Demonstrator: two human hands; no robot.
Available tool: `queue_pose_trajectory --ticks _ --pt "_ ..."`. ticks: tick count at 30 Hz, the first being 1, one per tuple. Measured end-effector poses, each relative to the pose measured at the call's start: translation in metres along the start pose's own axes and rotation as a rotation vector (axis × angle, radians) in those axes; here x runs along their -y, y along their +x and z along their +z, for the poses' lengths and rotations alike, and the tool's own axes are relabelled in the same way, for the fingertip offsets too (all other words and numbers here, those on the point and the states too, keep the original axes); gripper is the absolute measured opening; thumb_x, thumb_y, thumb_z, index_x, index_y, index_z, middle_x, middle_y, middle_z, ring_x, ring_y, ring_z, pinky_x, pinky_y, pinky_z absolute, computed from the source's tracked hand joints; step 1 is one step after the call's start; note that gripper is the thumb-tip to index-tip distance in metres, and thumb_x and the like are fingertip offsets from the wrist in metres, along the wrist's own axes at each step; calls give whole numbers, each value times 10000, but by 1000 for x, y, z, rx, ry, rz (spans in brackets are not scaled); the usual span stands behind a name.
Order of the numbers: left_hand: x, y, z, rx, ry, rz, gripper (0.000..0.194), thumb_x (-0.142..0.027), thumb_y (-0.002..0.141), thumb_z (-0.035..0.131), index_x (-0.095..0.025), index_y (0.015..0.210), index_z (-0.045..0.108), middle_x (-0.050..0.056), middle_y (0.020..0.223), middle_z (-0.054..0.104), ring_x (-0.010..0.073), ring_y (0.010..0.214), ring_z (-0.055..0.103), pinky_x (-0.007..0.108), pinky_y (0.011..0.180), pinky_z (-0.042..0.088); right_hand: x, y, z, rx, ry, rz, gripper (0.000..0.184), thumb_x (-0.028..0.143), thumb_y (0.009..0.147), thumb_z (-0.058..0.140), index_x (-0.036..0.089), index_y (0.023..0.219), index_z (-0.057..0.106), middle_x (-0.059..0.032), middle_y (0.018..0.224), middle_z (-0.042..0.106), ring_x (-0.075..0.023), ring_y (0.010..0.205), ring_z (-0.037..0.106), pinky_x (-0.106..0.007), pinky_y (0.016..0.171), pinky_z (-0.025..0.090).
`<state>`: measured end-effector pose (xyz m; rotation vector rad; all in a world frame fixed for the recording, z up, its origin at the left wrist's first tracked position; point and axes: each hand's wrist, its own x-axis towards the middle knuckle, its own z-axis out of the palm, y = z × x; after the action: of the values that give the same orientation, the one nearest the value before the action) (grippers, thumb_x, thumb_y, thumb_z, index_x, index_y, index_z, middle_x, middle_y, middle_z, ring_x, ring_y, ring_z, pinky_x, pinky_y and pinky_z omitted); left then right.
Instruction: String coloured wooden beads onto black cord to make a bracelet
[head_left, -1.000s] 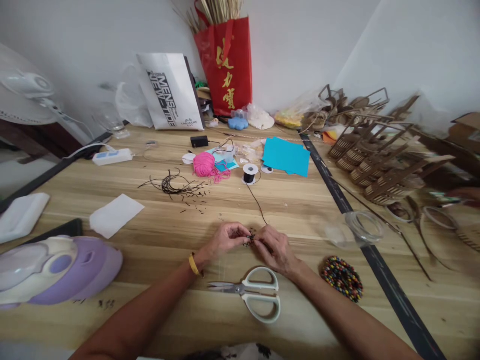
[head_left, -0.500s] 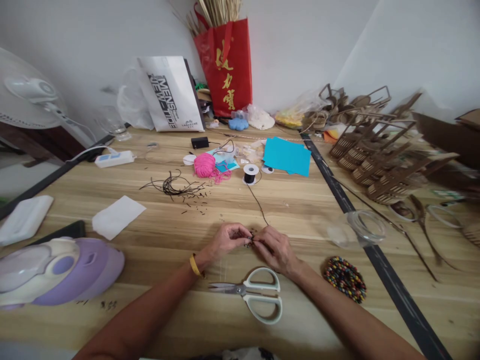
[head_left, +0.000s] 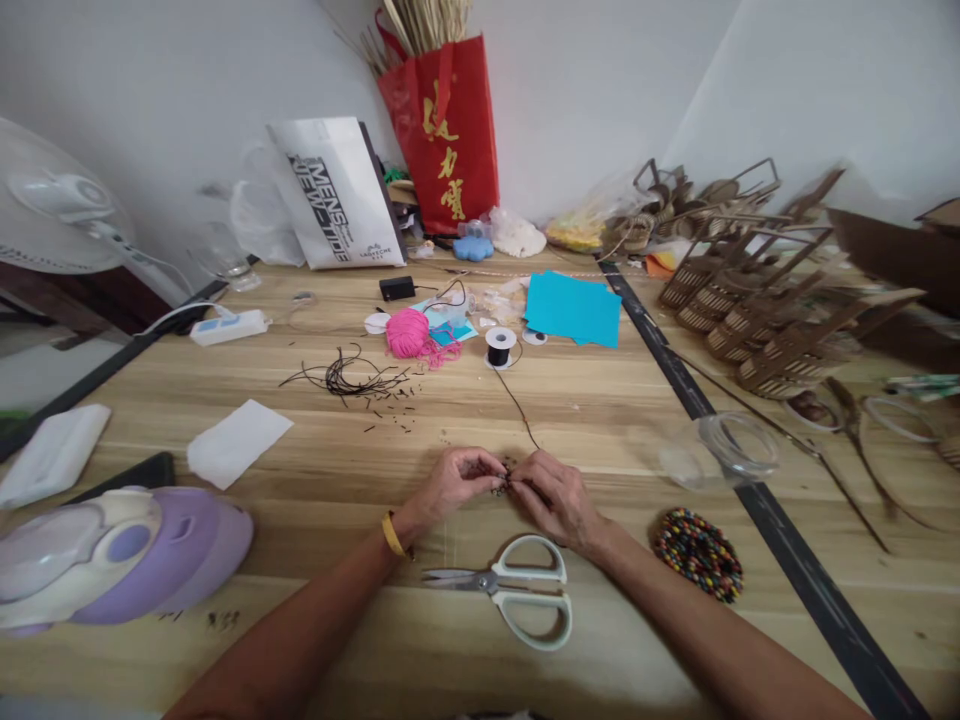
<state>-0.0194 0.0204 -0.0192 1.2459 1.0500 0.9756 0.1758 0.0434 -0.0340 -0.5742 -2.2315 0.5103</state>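
My left hand (head_left: 459, 482) and my right hand (head_left: 556, 497) meet at the middle of the table, their fingertips pinched together. Between them is a small, dark, knotted bunch of black cord (head_left: 517, 402); its fine detail is too small to make out. From my right fingers the cord runs back to a white spool (head_left: 500, 347) wound with black. Just below the hands lie scissors (head_left: 531, 573) with pale handles, blades slightly apart and pointing left. A coil of multicoloured beads (head_left: 698, 555) rests to the right of my right forearm.
Loose black cords (head_left: 349, 377) and short clippings lie beyond my left hand, near pink yarn (head_left: 409, 333). Blue sheets (head_left: 574, 308) lie at the back. A clear jar (head_left: 739, 447) and small woven baskets (head_left: 780, 345) stand right; a purple-and-white appliance (head_left: 161, 555) sits left.
The view has shifted slightly. My hands stay pinched together at the same spot on the cord, and nothing else has visibly moved.
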Motion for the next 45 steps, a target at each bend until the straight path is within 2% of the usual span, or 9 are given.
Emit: queue_pose_trajectory --ticks 30,39,45 --pt "8 1 1 5 -73 -46 236 -282 643 777 -102 761 682 37 731 652 114 688 573 230 677 438 2 2 -1 -1 -7 -4 102 157 911 477 183 900 574 -68 771 614 -172 721 555 -272 629 466" --pt "1 0 1 -15 8 52 203 -296 674 757 -112 739 702 65 775 660 147 746 599 253 703 462 -4 -3 3 -7 40 -10 85 159 899 543 178 973 581 -74 824 641 -177 767 577 -290 657 487" --pt "-2 -2 2 -17 -27 -20 219 -264 661 762 -111 784 665 54 788 670 141 749 611 263 726 482 -2 -1 1 13 80 12 37 200 915 537 185 895 564 -56 769 613 -164 728 565 -275 637 477"
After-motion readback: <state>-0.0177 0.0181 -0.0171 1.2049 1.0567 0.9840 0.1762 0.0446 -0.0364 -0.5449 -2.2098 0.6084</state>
